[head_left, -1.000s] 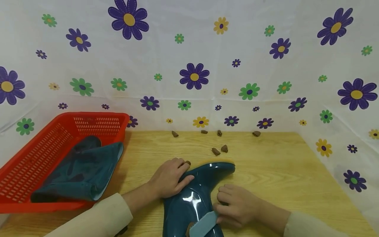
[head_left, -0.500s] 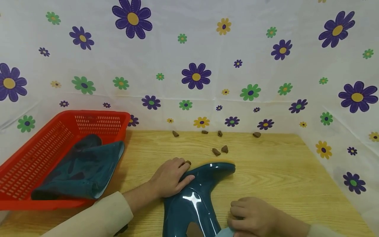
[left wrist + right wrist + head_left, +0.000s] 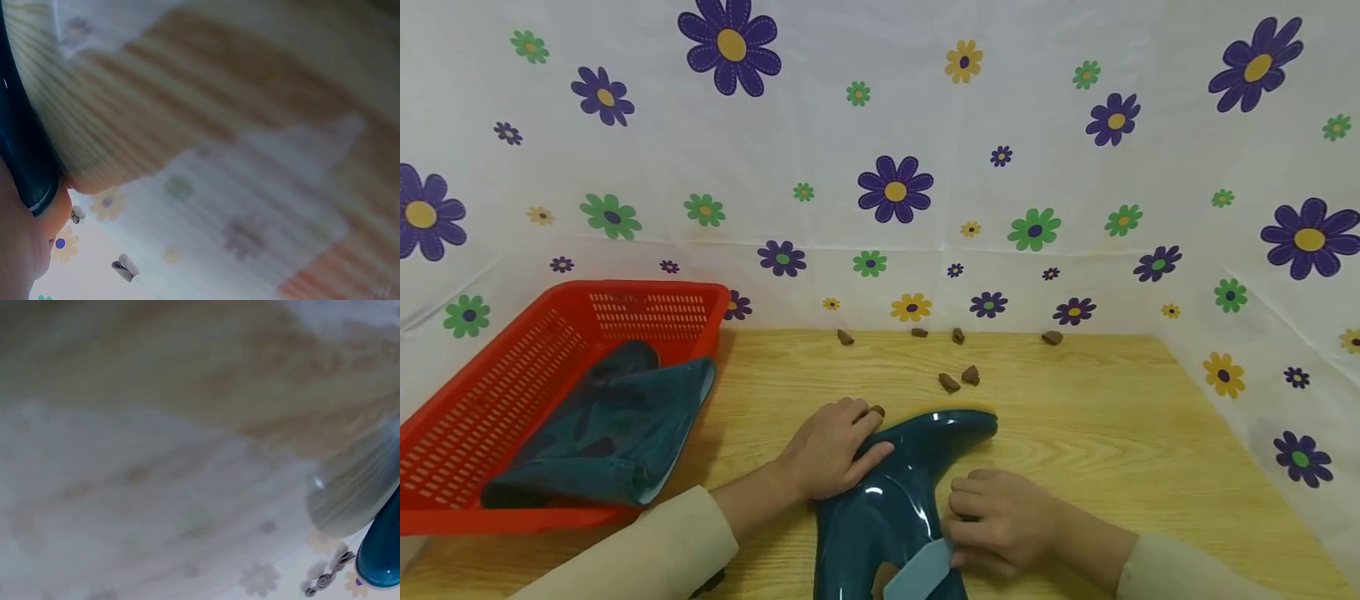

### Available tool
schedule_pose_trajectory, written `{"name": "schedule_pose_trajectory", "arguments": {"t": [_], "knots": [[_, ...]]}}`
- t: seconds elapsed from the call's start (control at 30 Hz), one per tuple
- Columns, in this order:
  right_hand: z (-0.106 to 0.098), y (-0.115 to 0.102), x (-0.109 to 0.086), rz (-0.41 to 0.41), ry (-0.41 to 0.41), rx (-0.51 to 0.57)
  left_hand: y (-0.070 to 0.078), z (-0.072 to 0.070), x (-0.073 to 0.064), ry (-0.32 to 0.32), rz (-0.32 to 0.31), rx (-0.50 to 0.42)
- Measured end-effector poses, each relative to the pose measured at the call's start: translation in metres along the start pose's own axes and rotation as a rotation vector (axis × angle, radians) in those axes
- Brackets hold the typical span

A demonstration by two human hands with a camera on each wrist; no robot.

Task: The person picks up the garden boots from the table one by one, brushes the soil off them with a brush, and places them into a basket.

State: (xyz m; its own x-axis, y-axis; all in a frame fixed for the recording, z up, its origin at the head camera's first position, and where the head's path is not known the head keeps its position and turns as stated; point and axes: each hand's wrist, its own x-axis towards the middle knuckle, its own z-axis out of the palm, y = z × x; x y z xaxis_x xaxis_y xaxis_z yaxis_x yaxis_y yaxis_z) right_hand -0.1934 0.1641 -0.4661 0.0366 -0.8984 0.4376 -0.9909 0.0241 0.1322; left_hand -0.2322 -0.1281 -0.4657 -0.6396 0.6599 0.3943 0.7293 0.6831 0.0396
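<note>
A glossy dark teal rubber boot with a yellow sole lies on the table, its foot end pointing away from me. My left hand grips it near the sole, thumb across the top and fingers at the far side. A brown patch marks the shaft. Between the curled fingers of my right hand is a light blue flat tool, laid over the shaft beside that patch. I cannot tell its exact kind. In the left wrist view, part of the boot shows beside the left hand.
To the left stands a red perforated basket holding another teal item, apparently a stained boot. Several brown crumbs are scattered toward the back of the wooden table. A white flowered sheet encloses the back and sides.
My right hand swung down and right off the boot with the light blue tool, then came back up left onto the shaft. The left hand and boot have stayed in place.
</note>
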Motion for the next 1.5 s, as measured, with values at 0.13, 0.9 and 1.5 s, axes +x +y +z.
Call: {"name": "schedule_pose_trajectory", "arguments": {"t": [0.13, 0.9, 1.5], "knots": [[-0.003, 0.002, -0.009, 0.002, 0.038, 0.026, 0.000, -0.001, 0.001, -0.005, -0.004, 0.005], [-0.002, 0.001, -0.002, 0.031, 0.032, -0.088, -0.002, 0.002, 0.000, 0.005, 0.006, -0.001], [0.002, -0.004, 0.004, 0.060, -0.072, -0.123, -0.002, 0.000, 0.002, 0.005, 0.012, 0.010]]}}
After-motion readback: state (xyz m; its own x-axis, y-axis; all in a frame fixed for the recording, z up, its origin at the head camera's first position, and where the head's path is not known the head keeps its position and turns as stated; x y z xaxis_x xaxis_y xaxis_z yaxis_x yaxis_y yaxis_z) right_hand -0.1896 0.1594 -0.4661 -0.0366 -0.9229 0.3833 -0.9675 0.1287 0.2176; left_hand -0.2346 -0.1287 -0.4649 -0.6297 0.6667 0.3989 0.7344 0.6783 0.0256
